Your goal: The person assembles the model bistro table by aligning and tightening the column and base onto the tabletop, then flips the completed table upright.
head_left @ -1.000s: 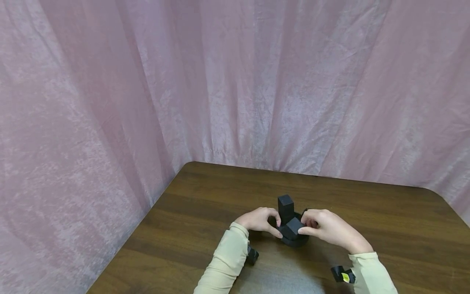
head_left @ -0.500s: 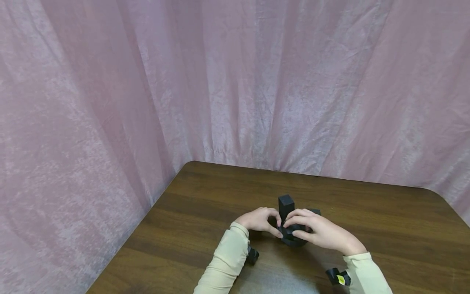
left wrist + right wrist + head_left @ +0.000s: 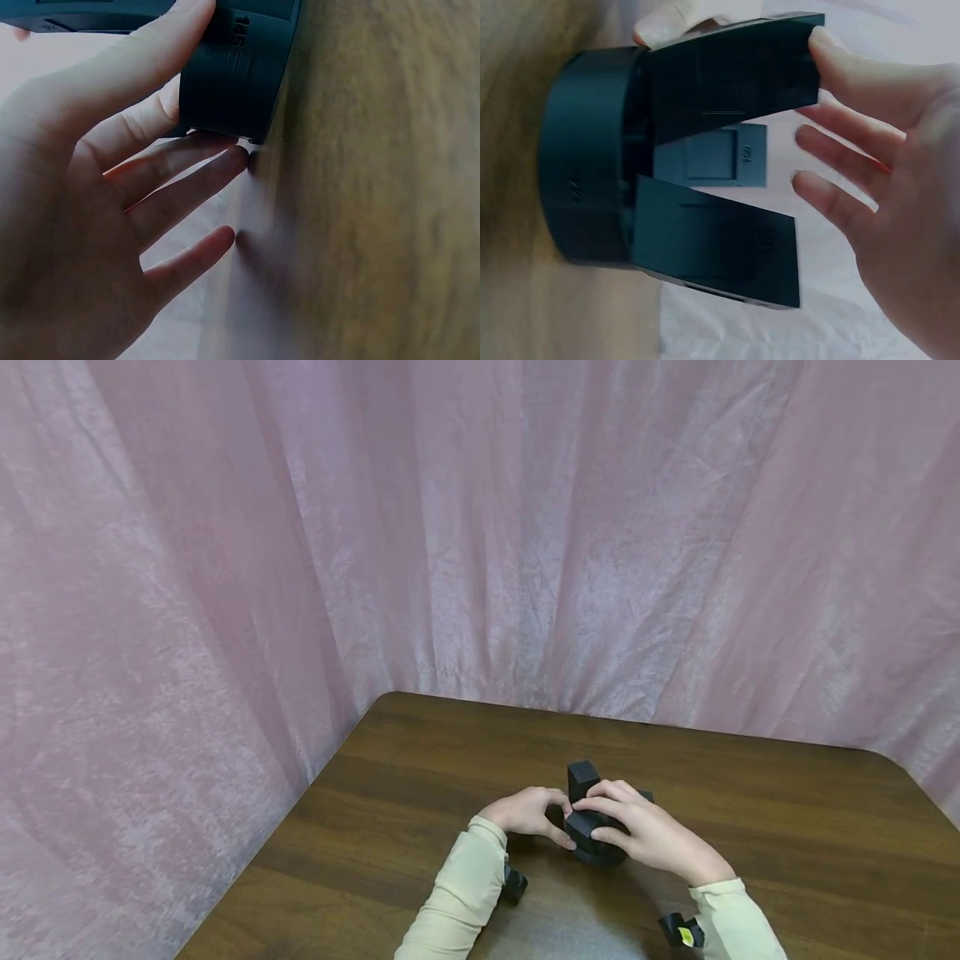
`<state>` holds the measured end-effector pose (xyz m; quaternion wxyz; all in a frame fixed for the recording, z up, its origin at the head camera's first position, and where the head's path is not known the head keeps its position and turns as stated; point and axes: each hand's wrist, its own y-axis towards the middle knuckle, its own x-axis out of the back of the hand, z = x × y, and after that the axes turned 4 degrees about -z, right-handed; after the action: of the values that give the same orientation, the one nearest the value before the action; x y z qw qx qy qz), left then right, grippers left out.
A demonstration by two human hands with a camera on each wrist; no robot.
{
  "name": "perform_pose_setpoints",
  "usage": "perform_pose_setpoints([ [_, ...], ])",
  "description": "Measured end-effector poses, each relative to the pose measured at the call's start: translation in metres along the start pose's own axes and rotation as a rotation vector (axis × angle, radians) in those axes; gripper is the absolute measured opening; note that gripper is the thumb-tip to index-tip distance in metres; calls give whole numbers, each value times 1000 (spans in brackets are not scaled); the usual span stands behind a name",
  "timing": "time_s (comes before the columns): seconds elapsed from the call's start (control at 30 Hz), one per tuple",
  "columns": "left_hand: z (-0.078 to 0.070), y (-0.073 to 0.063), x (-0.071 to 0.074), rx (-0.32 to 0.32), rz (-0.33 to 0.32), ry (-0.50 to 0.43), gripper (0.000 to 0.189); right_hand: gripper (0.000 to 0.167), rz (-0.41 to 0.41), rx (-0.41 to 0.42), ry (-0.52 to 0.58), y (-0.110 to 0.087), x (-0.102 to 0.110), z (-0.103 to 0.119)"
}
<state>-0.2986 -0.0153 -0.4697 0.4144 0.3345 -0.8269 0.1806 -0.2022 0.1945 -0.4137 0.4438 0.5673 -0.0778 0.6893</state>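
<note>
Nearest my viewpoint are the two cream sleeves [image 3: 453, 893], each with a small dark camera [image 3: 513, 885] at the wrist, so I would watch that neither one catches on anything as the forearms shift. Beyond the cuffs, the left hand [image 3: 528, 812] has its thumb and nearest fingers curled narrowly around a black ring base [image 3: 581, 161], its remaining fingers spread close to the bench. The right hand [image 3: 641, 828] pinches a black block [image 3: 735, 79] rising from the ring, thumb at its free end and fingers behind it. I can't see the hidden fingertips, so I can't judge how firm that pinch is

I take the step in hand to be working this block while the base is steadied. To do it well, I'd have the left hand press the ring down flat, with its thumb tip clear of the joint where the block meets the rim, since skin could get nipped there. The right hand should guide along the block's own slant, because a sideways push could twist it

The neighbouring block [image 3: 720, 244] leans outward and could get bumped by the right palm; farther back, the tall black block [image 3: 582, 779] stands upright close to the right fingertips. Past it, the wood-grain bench [image 3: 420, 760] runs up to the pink velvet curtain [image 3: 480, 527], well apart from the work
</note>
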Motion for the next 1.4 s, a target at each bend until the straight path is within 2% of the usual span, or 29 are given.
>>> perform_pose_setpoints([
  [0.17, -1, -2, 1, 27, 16, 0, 37, 30, -23, -1, -44, 2, -9, -1],
  [0.37, -1, -1, 1, 34, 15, -23, 54, 35, -96, 24, -191, 3, -15, -1],
  [0.6, -1, 2, 1, 12, 18, -52, 39, 33, -121, -102, -250, 5, -15, 0],
  [0.73, 0, 1, 2, -4, 22, -58, 27, 34, -166, -103, -268, 5, -16, -2],
  [0.93, -1, -1, 3, -9, 21, -44, 26, 37, -180, -105, -271, 3, -15, -3],
  [1.23, -2, -2, 3, 10, 10, -33, 26, 42, -134, -73, -230, -1, -7, -6],
  [1.4, -3, -3, 4, 13, 6, -39, 27, 40, -129, -89, -223, -2, -4, -7],
])
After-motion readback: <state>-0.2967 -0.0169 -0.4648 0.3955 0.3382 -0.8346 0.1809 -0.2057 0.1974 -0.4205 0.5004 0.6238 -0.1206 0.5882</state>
